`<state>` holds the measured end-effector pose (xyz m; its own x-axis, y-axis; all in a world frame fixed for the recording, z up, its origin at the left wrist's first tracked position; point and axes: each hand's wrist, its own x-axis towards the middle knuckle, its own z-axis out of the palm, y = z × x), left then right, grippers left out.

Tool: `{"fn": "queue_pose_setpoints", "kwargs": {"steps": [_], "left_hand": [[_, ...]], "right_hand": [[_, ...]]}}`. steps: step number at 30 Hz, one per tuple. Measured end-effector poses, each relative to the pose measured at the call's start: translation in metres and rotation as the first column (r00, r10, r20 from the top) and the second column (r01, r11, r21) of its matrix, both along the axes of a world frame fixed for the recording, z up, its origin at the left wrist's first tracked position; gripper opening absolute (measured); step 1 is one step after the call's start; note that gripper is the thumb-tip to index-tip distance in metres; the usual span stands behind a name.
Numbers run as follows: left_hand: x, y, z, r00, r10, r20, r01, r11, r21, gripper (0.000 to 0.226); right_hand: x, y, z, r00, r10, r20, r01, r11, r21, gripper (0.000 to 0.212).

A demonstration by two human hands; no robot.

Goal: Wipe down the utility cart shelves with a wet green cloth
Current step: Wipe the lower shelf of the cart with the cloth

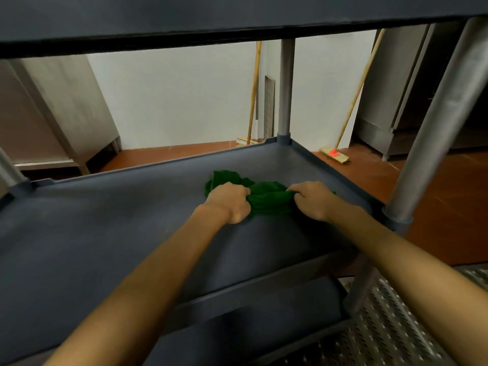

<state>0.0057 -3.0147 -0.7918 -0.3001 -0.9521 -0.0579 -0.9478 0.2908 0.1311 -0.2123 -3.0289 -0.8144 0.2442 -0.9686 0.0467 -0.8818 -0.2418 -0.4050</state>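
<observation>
The utility cart's middle shelf (105,233) carried the green cloth (266,199), bunched toward its far right part, under the top shelf (184,19). The left hand (229,202) and right hand (313,199) each gripped a fistful at opposite ends. Soft, limp and probably water-heavy, it would likely drag against the plastic; gathered folds looked the best places to hold.

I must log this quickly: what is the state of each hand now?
Left hand: closed, gripping the green cloth.
Right hand: closed, gripping the same cloth.
</observation>
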Motion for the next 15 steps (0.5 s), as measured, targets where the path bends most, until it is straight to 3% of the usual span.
{"fn": "queue_pose_setpoints", "kwargs": {"steps": [15], "left_hand": [[0.001, 0.069, 0.000, 0.999, 0.030, -0.040, -0.031, 1.000, -0.001, 0.043]], "right_hand": [[-0.005, 0.073, 0.002, 0.997, 0.046, 0.069, -0.048, 0.999, 0.025, 0.037]]}}
